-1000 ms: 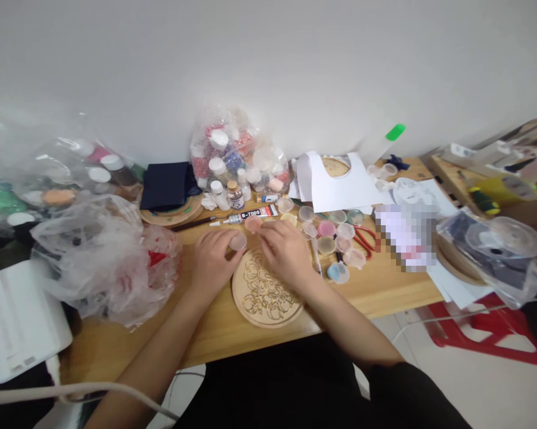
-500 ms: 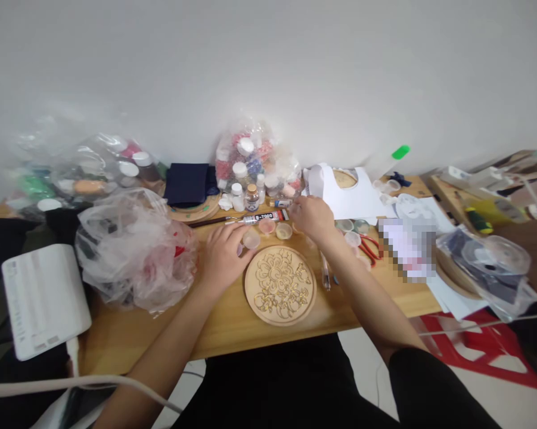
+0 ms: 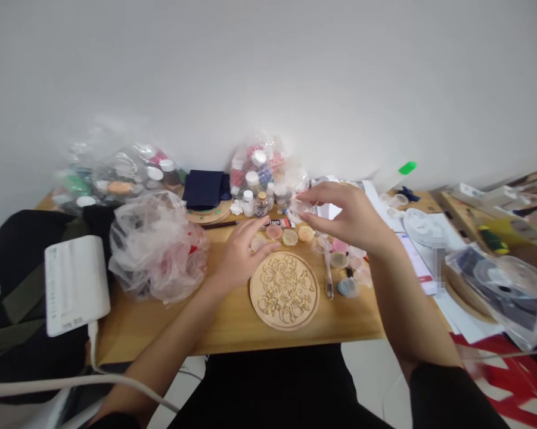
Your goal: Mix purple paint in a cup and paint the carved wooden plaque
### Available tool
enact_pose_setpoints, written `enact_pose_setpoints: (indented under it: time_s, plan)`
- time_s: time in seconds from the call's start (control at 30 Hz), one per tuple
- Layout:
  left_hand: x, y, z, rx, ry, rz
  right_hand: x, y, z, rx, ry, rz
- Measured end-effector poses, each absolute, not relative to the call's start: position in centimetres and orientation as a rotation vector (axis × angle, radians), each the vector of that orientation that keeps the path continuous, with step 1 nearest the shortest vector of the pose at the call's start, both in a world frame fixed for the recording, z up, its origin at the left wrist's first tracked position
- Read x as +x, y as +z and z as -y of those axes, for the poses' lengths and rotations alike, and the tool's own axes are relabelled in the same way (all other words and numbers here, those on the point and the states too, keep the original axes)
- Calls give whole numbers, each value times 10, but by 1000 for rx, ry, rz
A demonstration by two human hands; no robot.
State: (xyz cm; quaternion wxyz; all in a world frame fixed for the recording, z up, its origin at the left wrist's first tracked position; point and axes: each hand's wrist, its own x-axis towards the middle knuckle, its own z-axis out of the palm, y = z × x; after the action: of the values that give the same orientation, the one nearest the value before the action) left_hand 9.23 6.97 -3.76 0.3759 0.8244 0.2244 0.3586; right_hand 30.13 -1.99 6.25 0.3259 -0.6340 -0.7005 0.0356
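A round wooden disc with a gold flower pattern lies near the table's front edge. My left hand rests on the table just left of the disc, its fingers spread toward a small clear cup. Raised above the table behind the disc, my right hand pinches a small clear cup between thumb and fingertips. Several small cups of coloured beads stand between the hands, and a pen-like tool lies to the right of the disc.
A crumpled plastic bag and a white box lie at the left. Bags of bottles stand at the wall, beside a dark folded cloth. Papers, a glue tube and a clear plastic pack crowd the right side.
My right hand has lifted off the table from among the cups, now holding a small clear cup. The left hand's fingers have opened out. The view has shifted upward and left.
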Motion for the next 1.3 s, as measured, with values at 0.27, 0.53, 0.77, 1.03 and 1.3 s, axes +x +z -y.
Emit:
enact_pose_setpoints:
  time_s: [0.27,0.53,0.77,1.03,1.3]
  plan:
    - [115,38,-69,1508,848,-276,280,125,27,-1341,6,2007]
    - [115,88,-68,1435,885,-67,274,144,23,-1064,-195,1975]
    - [120,131,-58,1587,1017,-11,261,172,29,-944,-377,1877]
    - [107,155,-45,1871,1306,54,262,195,56,-865,-578,1885]
    - [86,194,-35,2504,1742,94,265,202,84,-901,-617,1890]
